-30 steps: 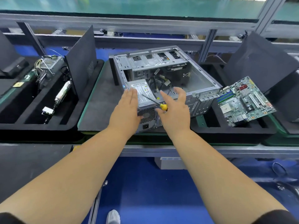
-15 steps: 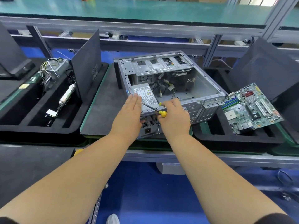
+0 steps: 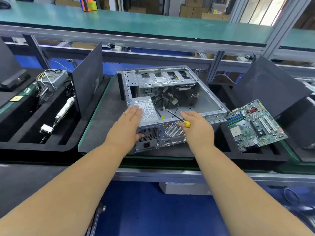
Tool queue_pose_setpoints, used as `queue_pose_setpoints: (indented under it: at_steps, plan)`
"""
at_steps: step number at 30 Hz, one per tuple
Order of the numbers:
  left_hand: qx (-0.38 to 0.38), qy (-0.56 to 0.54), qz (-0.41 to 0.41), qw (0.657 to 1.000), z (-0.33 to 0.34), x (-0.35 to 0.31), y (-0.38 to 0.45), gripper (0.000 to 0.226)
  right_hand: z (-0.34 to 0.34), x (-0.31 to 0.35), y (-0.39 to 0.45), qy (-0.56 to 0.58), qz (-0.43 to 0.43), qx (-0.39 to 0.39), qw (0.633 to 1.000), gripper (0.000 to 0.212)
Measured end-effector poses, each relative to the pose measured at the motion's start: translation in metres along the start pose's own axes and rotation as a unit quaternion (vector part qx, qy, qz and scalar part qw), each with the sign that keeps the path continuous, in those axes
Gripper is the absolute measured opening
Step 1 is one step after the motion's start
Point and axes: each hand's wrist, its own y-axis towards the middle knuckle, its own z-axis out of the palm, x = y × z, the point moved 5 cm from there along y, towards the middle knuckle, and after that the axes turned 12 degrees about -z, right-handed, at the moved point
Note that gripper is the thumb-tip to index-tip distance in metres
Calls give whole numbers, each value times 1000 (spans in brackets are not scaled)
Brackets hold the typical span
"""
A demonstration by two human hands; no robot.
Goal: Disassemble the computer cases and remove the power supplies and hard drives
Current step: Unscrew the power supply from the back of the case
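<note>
On the assembly-line bench at frame centre, the flat-fingered left hand [image 3: 127, 126] presses the power supply [image 3: 146, 110]; the right hand [image 3: 196, 128], pinching a screwdriver [image 3: 179, 118], could snag still-connected cables [image 3: 167, 101].

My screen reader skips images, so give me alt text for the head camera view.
A person's left hand rests flat on the power supply in an opened computer case, while the right hand holds a yellow-handled screwdriver. A green motherboard lies to the right.

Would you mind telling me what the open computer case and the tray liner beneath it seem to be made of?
Computer case: apparently bare sheet metal, dull silver-grey, with stamped slots and punched vent holes. Tray liner: probably dark grey foam, matte and finely textured, with cut-out pockets nearby.
</note>
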Motion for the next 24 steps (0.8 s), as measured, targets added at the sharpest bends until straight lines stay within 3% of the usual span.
queue_pose_setpoints:
  at_steps: [6, 17, 24]
  plan:
    - [-13, -25, -1, 1000, -7, 30, 15, 92, 14, 13, 20, -90, 27, 15, 995, 31]
    - [-19, -41, 15, 999, -13, 82, 58, 95, 51, 37, 69, -46, 102, 104, 988, 23]
    - [-18, -36, 9, 999, -15, 105, 86, 95, 66, 49, 94, -71, 103, 80, 989, 23]
